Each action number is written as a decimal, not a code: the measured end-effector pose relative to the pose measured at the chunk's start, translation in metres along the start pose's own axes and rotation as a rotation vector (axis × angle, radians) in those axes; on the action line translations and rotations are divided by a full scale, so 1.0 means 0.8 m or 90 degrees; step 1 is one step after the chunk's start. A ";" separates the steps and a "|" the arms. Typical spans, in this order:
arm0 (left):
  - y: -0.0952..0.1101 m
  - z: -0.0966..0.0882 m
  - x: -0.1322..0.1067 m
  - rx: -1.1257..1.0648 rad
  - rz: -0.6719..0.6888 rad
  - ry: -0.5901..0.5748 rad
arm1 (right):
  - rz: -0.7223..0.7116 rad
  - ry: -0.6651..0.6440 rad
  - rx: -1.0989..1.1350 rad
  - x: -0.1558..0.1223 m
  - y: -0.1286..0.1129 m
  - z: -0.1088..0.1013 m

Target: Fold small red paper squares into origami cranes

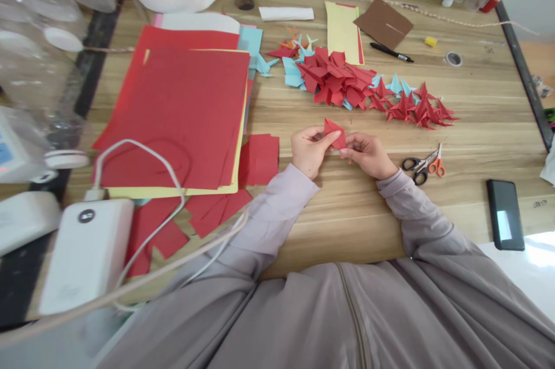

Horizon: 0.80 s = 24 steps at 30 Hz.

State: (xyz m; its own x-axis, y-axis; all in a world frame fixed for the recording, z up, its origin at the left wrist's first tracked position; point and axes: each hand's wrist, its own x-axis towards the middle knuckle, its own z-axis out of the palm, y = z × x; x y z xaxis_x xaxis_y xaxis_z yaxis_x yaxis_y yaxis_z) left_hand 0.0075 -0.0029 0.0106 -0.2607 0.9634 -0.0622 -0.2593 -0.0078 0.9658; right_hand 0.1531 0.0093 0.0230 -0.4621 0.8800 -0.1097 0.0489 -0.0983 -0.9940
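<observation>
Grey jacket [303, 323] nearest the camera: matte cloth, soft creases, zip [352, 311] down the front, cuffs at your wrists. Smooth white power bank [87, 253], rounded corners, at left; pale cable [169, 279] slants past it, blurred.

Table [347, 213] shows streaked wood grain. Left side: flat red sheets [191, 114], large and dull-surfaced, stacked over yellow, with small red rectangles [262, 158] partly under and beside them. Beyond your hands, a heap of folded red paper [338, 77], sharp-pointed and crumpled-looking, mixed with light-blue pieces; more spiky red shapes [425, 106] trail off to its right.

Table's near edge meets your jacket; dark strip [522, 68] borders the right side. Room to move runs between your forearms and rightward, past 2 pairs of scissors [425, 163], toward the black phone [506, 213].

Small folded red piece [335, 126], kite-like, sits between your hands, just short of the heap. Your left hand [309, 152] grips it, thumb flat across its face. Your right hand [368, 155] pinches the lower right corner, thumb and forefinger together.
</observation>
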 end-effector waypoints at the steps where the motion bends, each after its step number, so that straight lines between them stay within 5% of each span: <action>1: 0.000 0.000 0.000 -0.008 -0.004 -0.002 | 0.001 0.002 0.000 0.000 0.000 0.000; 9: 0.002 0.001 0.003 -0.032 -0.021 0.011 | 0.002 0.006 0.005 -0.001 0.000 0.004; 17: 0.008 0.002 -0.006 0.023 -0.036 -0.080 | -0.028 0.003 -0.046 -0.003 -0.002 0.003; 24: 0.009 0.003 -0.009 0.050 0.015 -0.068 | -0.046 -0.027 -0.053 -0.003 -0.002 0.004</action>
State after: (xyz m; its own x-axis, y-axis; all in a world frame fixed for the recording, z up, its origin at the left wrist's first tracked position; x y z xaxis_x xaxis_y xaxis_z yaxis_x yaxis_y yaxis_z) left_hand 0.0095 -0.0089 0.0182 -0.1637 0.9864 -0.0155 -0.1797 -0.0144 0.9836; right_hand 0.1513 0.0057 0.0245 -0.5036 0.8631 -0.0388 0.0866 0.0058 -0.9962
